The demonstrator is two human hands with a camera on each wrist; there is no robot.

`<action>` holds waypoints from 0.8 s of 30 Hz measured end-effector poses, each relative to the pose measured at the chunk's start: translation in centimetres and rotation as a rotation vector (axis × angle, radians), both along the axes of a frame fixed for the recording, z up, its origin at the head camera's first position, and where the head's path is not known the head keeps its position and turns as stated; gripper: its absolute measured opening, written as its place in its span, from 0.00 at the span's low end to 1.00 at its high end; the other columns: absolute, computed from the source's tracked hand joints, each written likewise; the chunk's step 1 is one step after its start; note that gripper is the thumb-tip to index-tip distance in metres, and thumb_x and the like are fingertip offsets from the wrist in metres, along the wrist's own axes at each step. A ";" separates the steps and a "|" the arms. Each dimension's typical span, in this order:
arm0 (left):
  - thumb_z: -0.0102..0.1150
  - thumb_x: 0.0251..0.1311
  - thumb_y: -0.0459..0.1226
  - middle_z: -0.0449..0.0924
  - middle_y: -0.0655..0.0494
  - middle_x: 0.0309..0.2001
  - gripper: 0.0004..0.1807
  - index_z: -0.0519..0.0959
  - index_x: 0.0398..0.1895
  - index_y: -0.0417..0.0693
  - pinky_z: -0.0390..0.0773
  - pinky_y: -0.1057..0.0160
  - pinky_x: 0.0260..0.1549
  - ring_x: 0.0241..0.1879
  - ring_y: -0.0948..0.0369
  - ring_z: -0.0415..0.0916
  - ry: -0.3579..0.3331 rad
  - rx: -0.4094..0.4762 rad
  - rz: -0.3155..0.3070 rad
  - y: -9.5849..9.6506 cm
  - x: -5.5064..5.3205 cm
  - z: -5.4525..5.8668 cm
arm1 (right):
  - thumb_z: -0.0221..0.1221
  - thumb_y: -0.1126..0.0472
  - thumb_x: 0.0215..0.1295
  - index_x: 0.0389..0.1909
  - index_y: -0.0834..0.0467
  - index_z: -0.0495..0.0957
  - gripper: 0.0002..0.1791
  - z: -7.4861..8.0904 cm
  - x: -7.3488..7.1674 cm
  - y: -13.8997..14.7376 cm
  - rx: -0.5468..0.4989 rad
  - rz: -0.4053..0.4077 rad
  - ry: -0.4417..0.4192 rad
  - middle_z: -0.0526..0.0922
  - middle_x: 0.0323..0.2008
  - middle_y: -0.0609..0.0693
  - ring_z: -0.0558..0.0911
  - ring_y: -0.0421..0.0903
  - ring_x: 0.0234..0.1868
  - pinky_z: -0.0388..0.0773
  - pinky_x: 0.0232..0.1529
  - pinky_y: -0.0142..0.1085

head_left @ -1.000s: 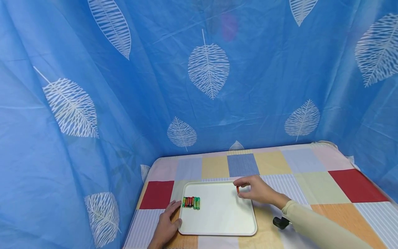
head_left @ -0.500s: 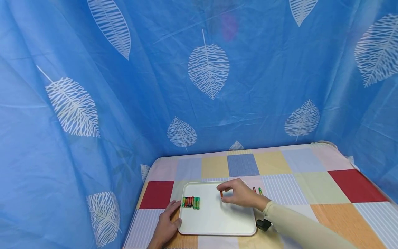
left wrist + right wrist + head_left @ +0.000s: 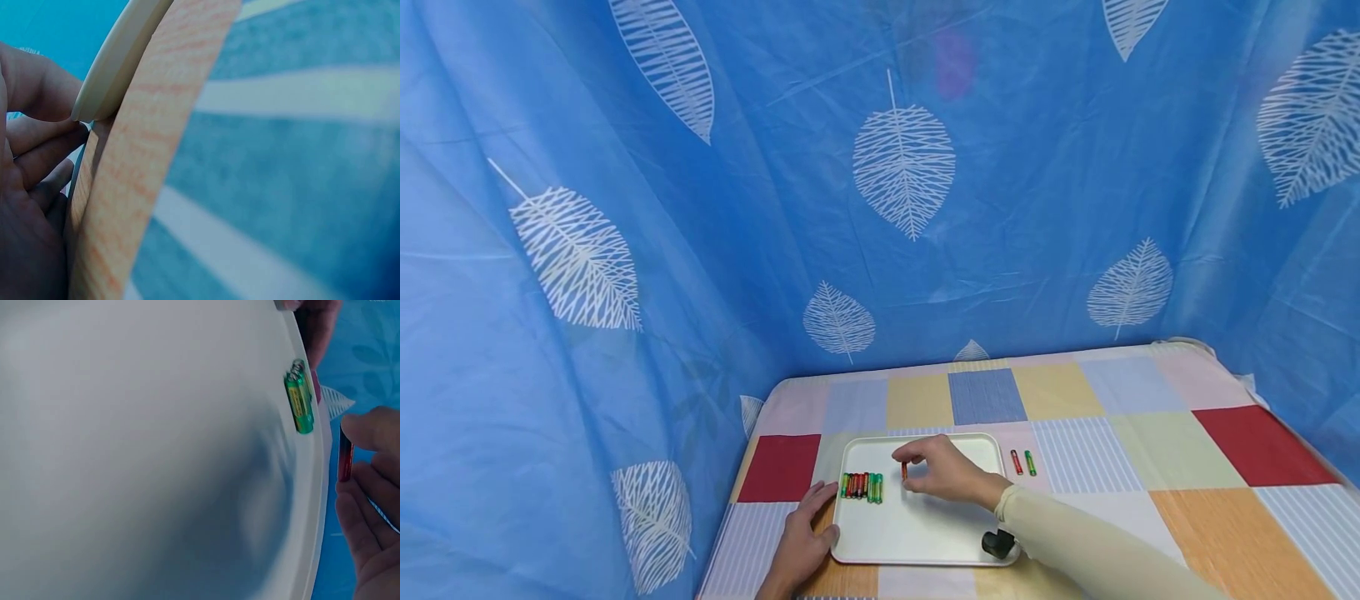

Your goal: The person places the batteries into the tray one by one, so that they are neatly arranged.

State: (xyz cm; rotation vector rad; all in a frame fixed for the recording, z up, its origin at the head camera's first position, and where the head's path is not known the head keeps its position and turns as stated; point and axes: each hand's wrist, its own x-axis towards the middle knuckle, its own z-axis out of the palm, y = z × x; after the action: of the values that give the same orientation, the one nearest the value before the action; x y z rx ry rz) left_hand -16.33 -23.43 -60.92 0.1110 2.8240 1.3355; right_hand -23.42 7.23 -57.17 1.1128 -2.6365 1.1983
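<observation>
A red battery (image 3: 904,471) is pinched upright between thumb and fingers of my right hand (image 3: 946,473), held above the middle of the white tray (image 3: 925,542). In the right wrist view the same red battery (image 3: 345,453) shows between the thumb and fingertips. To the left of that hand, several green, red and dark batteries (image 3: 861,487) lie side by side in a row near the tray's left wall. My left hand (image 3: 802,540) touches the tray's left edge with loosely spread fingers; the left wrist view has its thumb against the tray rim (image 3: 115,69).
Right of the tray, a red battery (image 3: 1017,462) and a green battery (image 3: 1031,463) lie on the patchwork tablecloth (image 3: 1157,454). A blue leaf-print curtain (image 3: 1000,208) hangs behind and beside the table. The dark wrist camera (image 3: 998,544) sits under my right forearm.
My right hand has carried the red battery leftward across the tray, from its right edge toward the row. Two loose batteries on the cloth have come into view. The left hand stays put.
</observation>
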 end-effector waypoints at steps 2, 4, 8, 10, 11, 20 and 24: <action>0.68 0.56 0.25 0.76 0.38 0.76 0.37 0.80 0.73 0.44 0.59 0.24 0.78 0.82 0.34 0.61 0.003 0.001 -0.002 0.0 0.0 0.0 | 0.73 0.65 0.63 0.59 0.63 0.88 0.22 -0.2 0.0 -0.6 0.002 -0.003 0.012 0.93 0.55 0.54 0.91 0.47 0.53 0.89 0.56 0.39; 0.67 0.56 0.25 0.76 0.38 0.76 0.36 0.80 0.73 0.44 0.59 0.24 0.78 0.82 0.35 0.61 0.003 0.004 -0.002 -0.1 0.0 0.0 | 0.74 0.66 0.62 0.58 0.64 0.88 0.22 -0.4 -0.1 -1.2 0.003 -0.001 0.028 0.93 0.54 0.54 0.91 0.47 0.52 0.89 0.55 0.38; 0.68 0.56 0.25 0.76 0.38 0.76 0.37 0.80 0.73 0.45 0.59 0.24 0.78 0.82 0.34 0.61 -0.001 0.006 -0.001 -0.1 -0.1 0.0 | 0.74 0.66 0.60 0.56 0.64 0.89 0.22 -0.6 0.0 -2.3 0.012 0.003 0.026 0.94 0.52 0.54 0.91 0.46 0.50 0.88 0.53 0.35; 0.68 0.56 0.26 0.75 0.38 0.76 0.37 0.80 0.73 0.45 0.59 0.24 0.78 0.82 0.34 0.61 -0.007 0.008 0.001 -0.1 -0.2 0.0 | 0.75 0.66 0.60 0.56 0.64 0.89 0.22 -0.7 0.0 -2.8 0.015 0.008 0.008 0.94 0.51 0.54 0.91 0.45 0.50 0.88 0.53 0.35; 0.68 0.56 0.26 0.75 0.38 0.76 0.37 0.80 0.73 0.45 0.59 0.24 0.78 0.82 0.34 0.61 -0.009 0.010 0.002 -0.1 -0.2 0.0 | 0.75 0.67 0.60 0.56 0.64 0.89 0.21 -0.7 0.1 -3.0 0.019 0.007 0.000 0.94 0.51 0.54 0.91 0.45 0.50 0.88 0.52 0.35; 0.68 0.56 0.26 0.76 0.37 0.76 0.37 0.80 0.73 0.45 0.59 0.23 0.77 0.82 0.34 0.61 -0.003 -0.002 -0.019 -0.2 -0.2 -0.2 | 0.77 0.68 0.56 0.55 0.62 0.90 0.22 -1.2 0.4 -4.6 0.063 -0.040 -0.038 0.94 0.48 0.51 0.89 0.39 0.48 0.87 0.53 0.34; 0.66 0.55 0.26 0.78 0.38 0.75 0.37 0.80 0.73 0.43 0.59 0.24 0.78 0.82 0.35 0.62 0.017 0.005 -0.032 -0.3 -0.2 -0.2 | 0.76 0.68 0.56 0.55 0.62 0.89 0.23 -1.3 0.4 -4.8 0.078 -0.055 -0.006 0.94 0.48 0.51 0.89 0.39 0.49 0.88 0.54 0.35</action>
State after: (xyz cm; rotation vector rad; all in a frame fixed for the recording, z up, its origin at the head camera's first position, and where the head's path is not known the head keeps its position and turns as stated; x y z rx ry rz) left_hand -16.54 -23.78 -61.13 0.1674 2.8204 1.3420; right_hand -22.98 2.39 -58.49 1.0424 -2.7206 1.1001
